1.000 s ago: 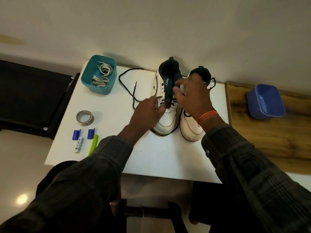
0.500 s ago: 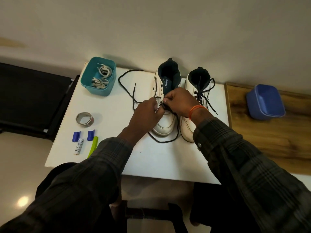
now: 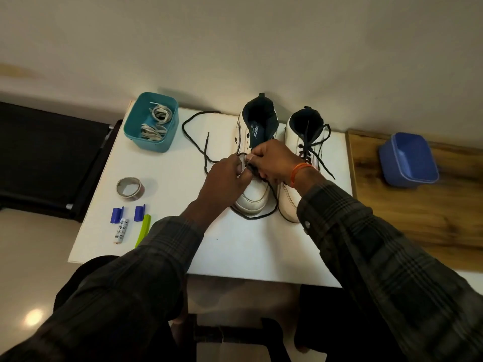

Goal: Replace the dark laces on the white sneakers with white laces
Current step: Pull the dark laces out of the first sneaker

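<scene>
Two white sneakers stand side by side at the back of the white table [image 3: 235, 252]. The left sneaker [image 3: 254, 197] has its dark lace [image 3: 198, 142] mostly pulled loose, trailing over the table to its left and looping round its toe. My left hand [image 3: 224, 178] and my right hand [image 3: 271, 163] meet over this sneaker's lower eyelets, both pinching the dark lace. The right sneaker [image 3: 300, 142] is still laced in dark. White laces [image 3: 154, 124] lie coiled in a teal box [image 3: 130, 131] at the back left.
A roll of tape [image 3: 130, 188], two blue clips [image 3: 116, 215], a small white tube [image 3: 120, 230] and a green pen [image 3: 143, 229] lie at the table's left. A blue tub [image 3: 407, 160] sits on the wooden surface [image 3: 418, 220] to the right. A black chair [image 3: 47, 158] stands at left.
My right hand came down from the left sneaker's tongue to the lower eyelets and joined my left hand on the dark lace. A loop of lace now lies round the toe.
</scene>
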